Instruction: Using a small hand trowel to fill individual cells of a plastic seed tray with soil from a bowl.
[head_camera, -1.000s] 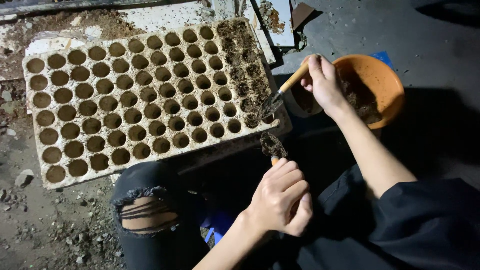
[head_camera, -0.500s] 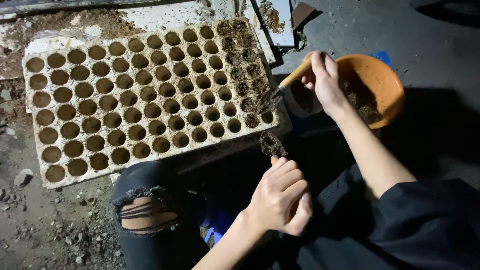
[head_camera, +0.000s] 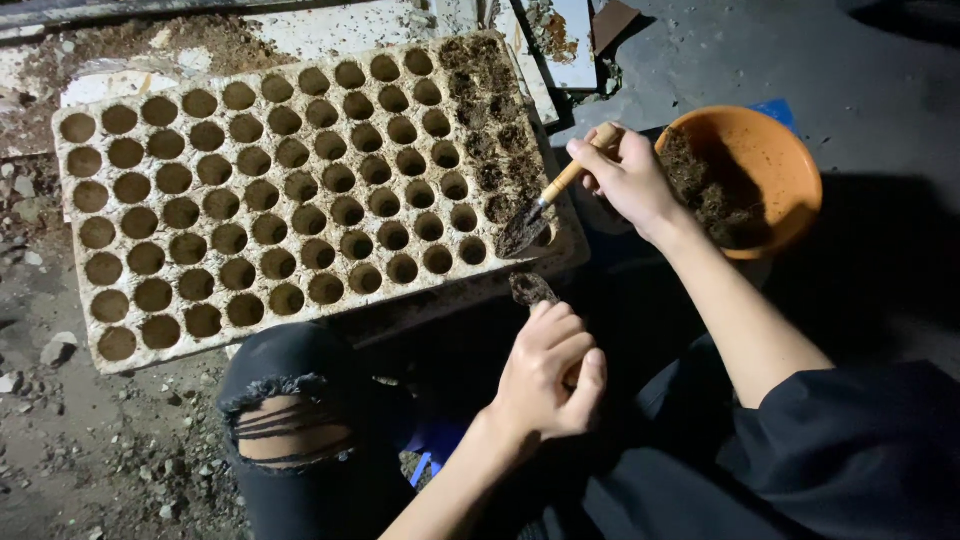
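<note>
Head view: soil-caked trowel (head_camera: 527, 226), wooden-handled

Ahead and left of the right hand's fingers (head_camera: 600, 160) the seedling tray (head_camera: 290, 195) fills the floor, with open air above its cells. Just behind those fingers sits the orange bowl (head_camera: 775, 150) of soil. The left hand's fingers (head_camera: 560, 335) have a ripped-jeans knee (head_camera: 300, 410) close on their left and the tray's near edge just ahead.

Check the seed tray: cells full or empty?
Mostly empty. The seed tray has dark soil only in its two rightmost columns; the other cells are open holes. The right hand holds a trowel at the filled edge.
</note>
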